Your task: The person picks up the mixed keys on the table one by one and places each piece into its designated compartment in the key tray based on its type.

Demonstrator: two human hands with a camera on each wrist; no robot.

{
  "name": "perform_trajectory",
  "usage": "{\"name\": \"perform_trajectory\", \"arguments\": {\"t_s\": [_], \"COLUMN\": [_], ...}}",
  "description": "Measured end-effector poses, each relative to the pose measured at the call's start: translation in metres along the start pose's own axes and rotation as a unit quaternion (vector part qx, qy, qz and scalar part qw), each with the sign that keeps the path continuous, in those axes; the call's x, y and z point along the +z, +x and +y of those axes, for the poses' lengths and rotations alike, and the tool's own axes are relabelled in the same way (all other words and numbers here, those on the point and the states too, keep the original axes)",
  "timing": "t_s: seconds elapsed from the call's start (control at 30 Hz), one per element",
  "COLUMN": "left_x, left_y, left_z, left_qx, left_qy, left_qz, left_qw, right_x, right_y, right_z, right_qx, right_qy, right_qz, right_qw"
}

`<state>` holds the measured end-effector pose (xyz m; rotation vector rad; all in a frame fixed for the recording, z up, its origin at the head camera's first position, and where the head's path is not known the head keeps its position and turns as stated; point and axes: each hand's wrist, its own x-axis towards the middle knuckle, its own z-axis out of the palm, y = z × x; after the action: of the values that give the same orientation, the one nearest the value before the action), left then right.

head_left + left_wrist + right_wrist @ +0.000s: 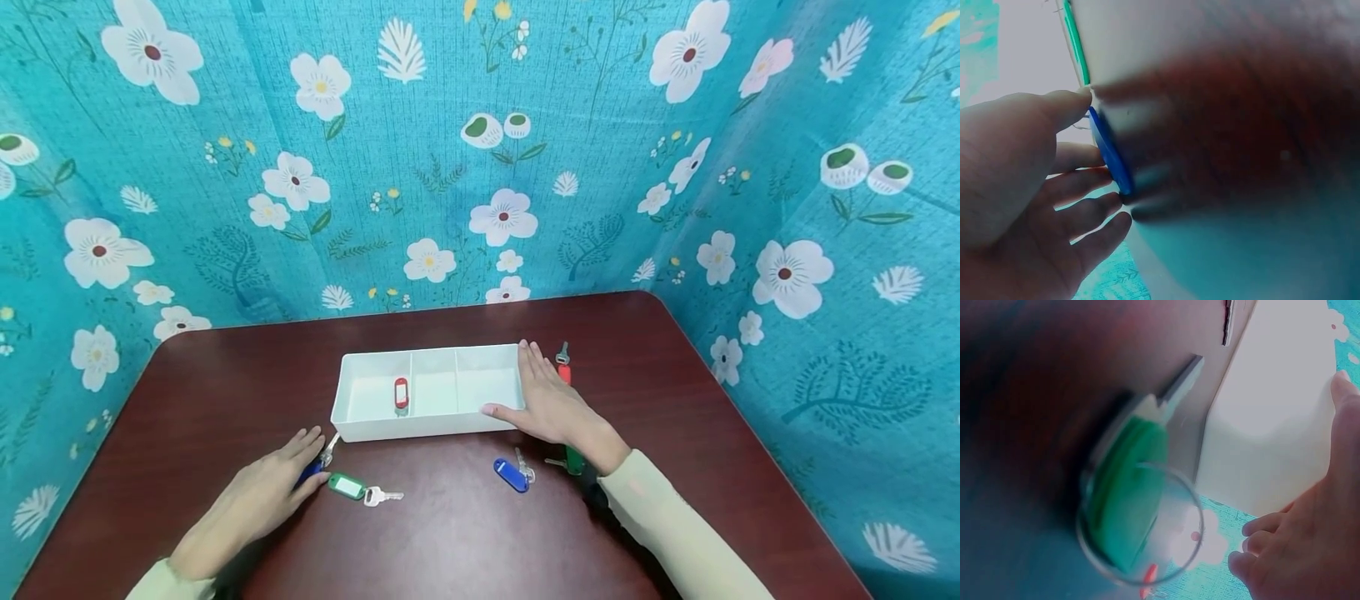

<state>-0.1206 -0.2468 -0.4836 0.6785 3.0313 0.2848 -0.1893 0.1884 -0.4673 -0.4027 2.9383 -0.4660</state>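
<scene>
Resting left hand (258,496) on dark table (450,550) at lower left of frame, with straight, slightly spread fingers at blue key tag (309,472), not curled round it; thumb tip right by green key tag (347,486). Touching right end of white tray (427,427), centre of frame, with open right hand (558,408): straight fingers along end wall, thumb splayed out at front rim, not gripping. Counting three compartments in tray; seeing red key tag (401,390) in the left one, with key toward front wall. Also seeing second blue tag (512,475) below tray's right half, second green tag (574,461) partly hidden by right wrist, second red tag (565,374) just right of right hand, all with keys.
</scene>
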Motion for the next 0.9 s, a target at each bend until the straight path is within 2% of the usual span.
{"name": "perform_trajectory", "arguments": {"t_s": [0.2,0.5,0.73,0.9], "left_x": [0.001,0.001,-0.004,-0.006], "left_y": [0.000,-0.002,-0.002,0.000], "left_z": [0.002,0.005,0.012,0.013], "left_qx": [0.001,-0.002,-0.022,-0.021], "left_qy": [0.004,0.020,0.026,0.028], "left_qz": [-0.005,0.022,0.005,0.005], "left_qw": [1.0000,0.9995,0.9994,0.9994], "right_x": [0.000,0.001,0.001,0.001], "right_y": [0.001,0.000,0.000,0.001], "right_z": [0.003,0.000,0.000,0.001], "right_qx": [0.001,0.001,0.000,0.003], "right_qy": [0.000,0.002,-0.003,-0.005], "right_qz": [0.005,0.002,0.000,-0.003], "right_qw": [1.0000,1.0000,1.0000,1.0000]}}
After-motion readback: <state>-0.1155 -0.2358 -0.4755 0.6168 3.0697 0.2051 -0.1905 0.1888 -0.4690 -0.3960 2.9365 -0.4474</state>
